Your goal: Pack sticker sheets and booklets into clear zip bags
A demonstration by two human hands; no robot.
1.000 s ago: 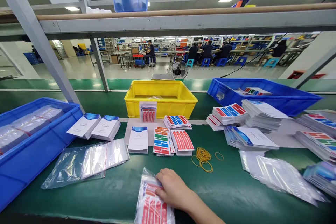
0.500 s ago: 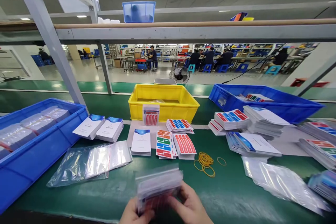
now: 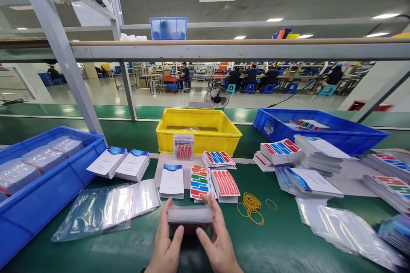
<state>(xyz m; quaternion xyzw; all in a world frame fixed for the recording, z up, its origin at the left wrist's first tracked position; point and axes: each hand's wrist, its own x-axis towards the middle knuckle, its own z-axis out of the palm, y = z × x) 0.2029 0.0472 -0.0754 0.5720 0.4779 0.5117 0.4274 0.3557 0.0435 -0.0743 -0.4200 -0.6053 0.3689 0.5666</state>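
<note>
A stack of clear plastic packets (image 3: 190,214) stands on edge near the front of the green bench. My left hand (image 3: 167,239) is closed against its left side, fingers along the end and thumb in front. From the right, my right hand (image 3: 218,235) presses the other end in the same way. The lower front of the stack is dark and hard to make out. Just beyond my fingers lie a pile of white booklets (image 3: 171,182), multicoloured sticker sheets (image 3: 201,181) and red sticker sheets (image 3: 225,183). Yellow rubber bands (image 3: 250,204) lie to the right.
A yellow bin (image 3: 198,140) stands behind, with bagged sets leaning on its front. Blue bins stand left (image 3: 64,164) and back right (image 3: 323,130). Clear bags (image 3: 109,207) lie at left; piles of booklets (image 3: 315,181) at right. A shelf beam (image 3: 218,52) crosses overhead.
The packet stack has gone from tilted and blurred to level between both hands. Both hands have moved slightly up the bench, now gripping its two ends. The camera view has tipped upward slightly.
</note>
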